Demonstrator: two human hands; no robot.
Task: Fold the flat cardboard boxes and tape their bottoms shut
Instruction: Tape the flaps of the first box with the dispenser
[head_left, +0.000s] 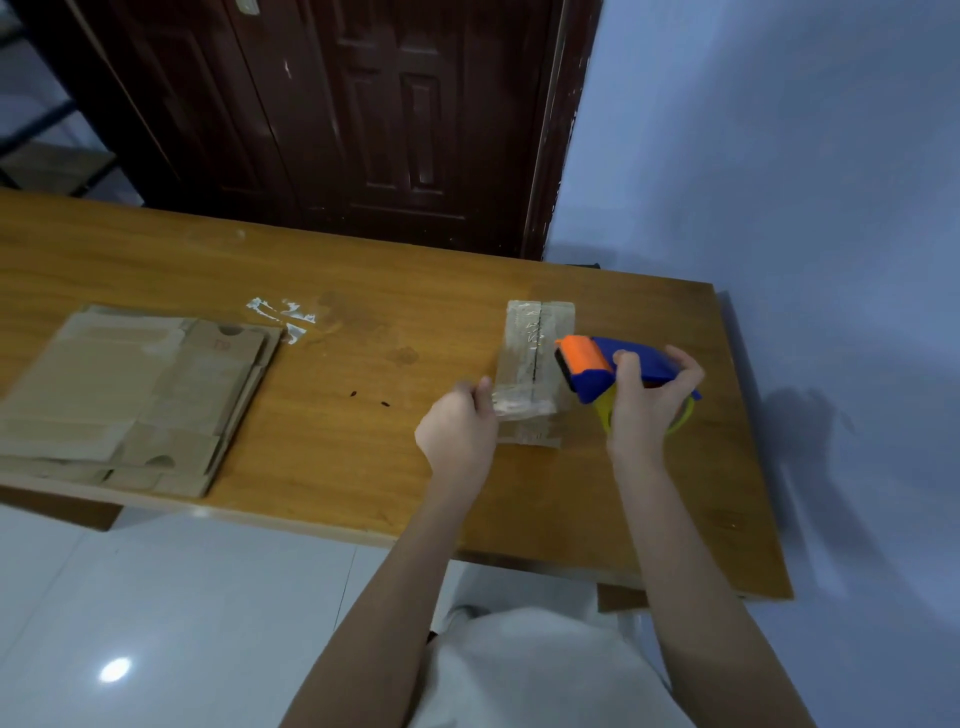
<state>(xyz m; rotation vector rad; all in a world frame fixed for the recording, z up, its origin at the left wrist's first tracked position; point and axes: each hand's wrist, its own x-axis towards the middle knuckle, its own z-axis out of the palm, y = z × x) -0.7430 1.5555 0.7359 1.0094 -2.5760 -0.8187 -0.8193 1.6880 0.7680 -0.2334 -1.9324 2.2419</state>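
Centre-right: left hand (458, 427) fingers grip folded box (532, 364) on bench (363, 467); right hand (649, 402) fingers hold tape dispenser (602, 366).

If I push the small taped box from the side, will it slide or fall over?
The small taped box looks empty, so probably light and quick to slide on the smooth table. It stands low and broad, so tipping seems unlikely.

Blue-and-orange tape dispenser (613, 366), brown box (530, 358)

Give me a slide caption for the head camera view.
Left hand steadies a folded box while right hand holds the tape dispenser beside its taped seam.
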